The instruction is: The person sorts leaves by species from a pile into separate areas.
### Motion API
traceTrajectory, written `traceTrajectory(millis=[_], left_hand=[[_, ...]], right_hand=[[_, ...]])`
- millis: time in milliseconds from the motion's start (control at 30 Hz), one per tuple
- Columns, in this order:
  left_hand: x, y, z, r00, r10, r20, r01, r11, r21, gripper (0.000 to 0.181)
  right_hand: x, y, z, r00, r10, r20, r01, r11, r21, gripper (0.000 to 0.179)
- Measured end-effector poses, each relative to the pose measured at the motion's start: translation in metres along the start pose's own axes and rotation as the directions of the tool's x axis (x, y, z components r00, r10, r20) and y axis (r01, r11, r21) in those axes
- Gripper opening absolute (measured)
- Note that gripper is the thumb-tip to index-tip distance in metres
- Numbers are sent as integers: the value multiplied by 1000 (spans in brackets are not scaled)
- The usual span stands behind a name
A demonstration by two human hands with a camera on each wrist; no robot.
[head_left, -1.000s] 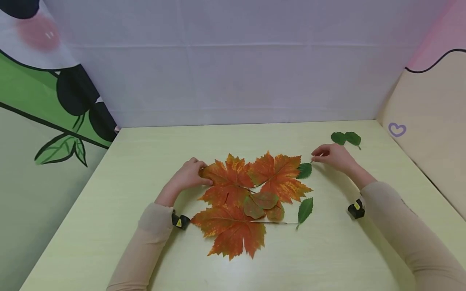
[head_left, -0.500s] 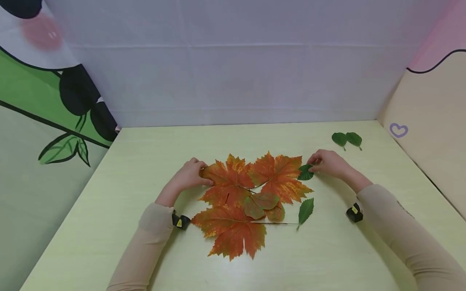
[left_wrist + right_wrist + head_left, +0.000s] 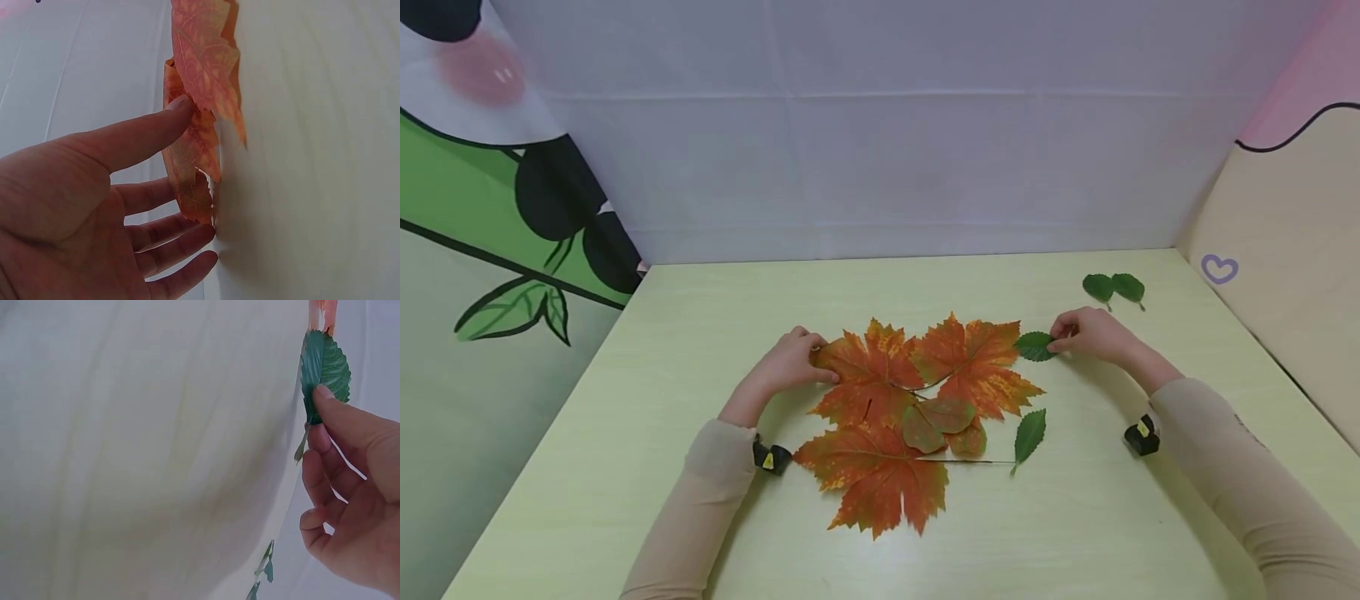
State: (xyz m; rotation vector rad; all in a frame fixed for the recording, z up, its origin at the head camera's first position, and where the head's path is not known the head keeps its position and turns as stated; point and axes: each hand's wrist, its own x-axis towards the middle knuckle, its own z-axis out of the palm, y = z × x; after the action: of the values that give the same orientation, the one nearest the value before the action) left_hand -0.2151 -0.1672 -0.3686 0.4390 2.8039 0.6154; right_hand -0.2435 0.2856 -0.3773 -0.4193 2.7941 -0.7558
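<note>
While an orange maple leaf (image 3: 871, 379) is pinched by the left hand (image 3: 788, 360) at the 10 o'clock of the leaf cluster (image 3: 880, 479), probably for steadying, a serrated green leaf (image 3: 1034, 346) is pinched near its stem between right-hand (image 3: 1093, 335) thumb and fingers at 2 o'clock, presumably for finer positioning.

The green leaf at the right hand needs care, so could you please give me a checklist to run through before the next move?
1. Right hand pinches the green leaf near its stem end: ok.
2. Green leaf let go: not ok, it is held.
3. Green leaf touching the upper-right orange leaf: cannot tell.
4. Left hand at the upper-left orange leaf's edge: ok.
5. Lower green leaf apart from the right hand: ok.
6. Far leaves untouched: ok.
</note>
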Motion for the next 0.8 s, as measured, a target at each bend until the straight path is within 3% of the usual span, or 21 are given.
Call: traceTrajectory(millis=[200, 367, 600, 800], left_hand=[[1, -1, 1, 1000, -1, 3, 1, 1000, 0, 56], [1, -2, 1, 1000, -3, 1, 3, 1000, -4, 56], [0, -1, 1, 1000, -5, -2, 5, 1000, -4, 56], [0, -1, 0, 1000, -4, -5, 4, 1000, -8, 57]], right_hand=[[1, 5, -7, 999, 28, -24, -28, 999, 25, 20], [7, 13, -14, 994, 96, -55, -92, 994, 58, 29], [18, 24, -22, 979, 189, -73, -182, 979, 91, 40], [23, 28, -27, 957, 270, -108, -249, 953, 174, 44]])
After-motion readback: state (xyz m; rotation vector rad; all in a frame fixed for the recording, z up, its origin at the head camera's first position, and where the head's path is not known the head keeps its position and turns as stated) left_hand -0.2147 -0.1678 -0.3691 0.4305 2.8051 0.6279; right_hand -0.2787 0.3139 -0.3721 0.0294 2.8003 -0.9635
